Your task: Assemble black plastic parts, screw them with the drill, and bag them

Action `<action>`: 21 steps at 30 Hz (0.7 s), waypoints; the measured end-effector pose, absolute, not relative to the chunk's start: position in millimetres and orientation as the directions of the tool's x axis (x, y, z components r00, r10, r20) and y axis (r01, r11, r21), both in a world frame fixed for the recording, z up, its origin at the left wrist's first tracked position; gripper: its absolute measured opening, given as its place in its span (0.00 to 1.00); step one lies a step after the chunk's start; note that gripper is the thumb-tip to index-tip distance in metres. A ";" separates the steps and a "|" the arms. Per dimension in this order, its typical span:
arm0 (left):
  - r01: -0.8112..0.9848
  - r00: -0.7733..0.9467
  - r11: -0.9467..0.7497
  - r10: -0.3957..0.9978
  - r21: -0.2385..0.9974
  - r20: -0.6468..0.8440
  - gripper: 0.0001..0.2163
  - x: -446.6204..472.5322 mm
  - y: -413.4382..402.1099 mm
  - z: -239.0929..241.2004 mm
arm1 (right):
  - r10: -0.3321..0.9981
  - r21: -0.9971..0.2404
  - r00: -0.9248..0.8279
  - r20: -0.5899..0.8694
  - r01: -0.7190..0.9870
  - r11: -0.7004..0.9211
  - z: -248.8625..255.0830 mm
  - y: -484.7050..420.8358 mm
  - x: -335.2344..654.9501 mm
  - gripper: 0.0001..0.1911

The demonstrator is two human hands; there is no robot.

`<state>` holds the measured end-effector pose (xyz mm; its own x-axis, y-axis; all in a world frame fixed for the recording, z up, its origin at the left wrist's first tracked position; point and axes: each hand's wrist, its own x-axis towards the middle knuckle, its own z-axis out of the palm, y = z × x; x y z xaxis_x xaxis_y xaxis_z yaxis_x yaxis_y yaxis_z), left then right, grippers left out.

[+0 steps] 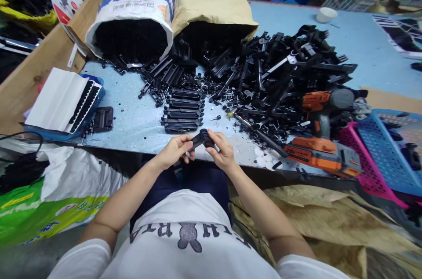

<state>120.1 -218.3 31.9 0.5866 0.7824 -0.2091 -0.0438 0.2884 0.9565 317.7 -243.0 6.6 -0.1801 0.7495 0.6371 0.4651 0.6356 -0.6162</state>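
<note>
My left hand [174, 150] and my right hand [222, 152] meet at the near edge of the light blue table [132, 116]. Both are closed on one small black plastic part [201, 139], held between the fingertips just above the table edge. Right behind it lies a neat stack of similar flat black parts [183, 111]. A big loose heap of black plastic parts [280, 76] fills the table to the right. Small screws [216, 117] are scattered on the table near the stack.
Two open sacks, a white one [135, 10] and a tan one [211, 1], spill black parts at the back. An orange cordless drill [321, 107] lies right, beside pink [362, 160] and blue baskets [389, 151]. A box with white sheets [62, 100] sits left.
</note>
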 end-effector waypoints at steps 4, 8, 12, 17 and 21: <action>0.095 0.371 -0.332 0.887 0.938 0.277 0.20 131.0 -226.1 24.5 | 0.795 -0.630 -0.216 0.566 0.508 0.587 22.8 -244.5 308.5 0.27; 0.178 0.087 -0.512 0.859 0.840 0.505 0.18 149.7 -236.1 18.9 | 0.834 -0.689 -0.063 0.548 0.532 0.492 34.2 -250.5 281.1 0.26; 0.215 0.036 -0.564 0.820 0.797 0.571 0.18 151.7 -235.3 26.7 | 0.776 -0.662 -0.026 0.630 0.505 0.554 39.0 -255.6 268.6 0.28; 0.185 0.262 -0.707 0.705 0.682 0.659 0.18 137.8 -219.7 50.0 | 0.753 -0.674 0.037 0.657 0.477 0.564 38.7 -260.1 271.7 0.29; 0.160 0.329 -0.706 0.697 0.690 0.637 0.17 132.8 -208.6 58.7 | 0.773 -0.716 0.105 0.626 0.471 0.516 31.7 -259.6 270.0 0.29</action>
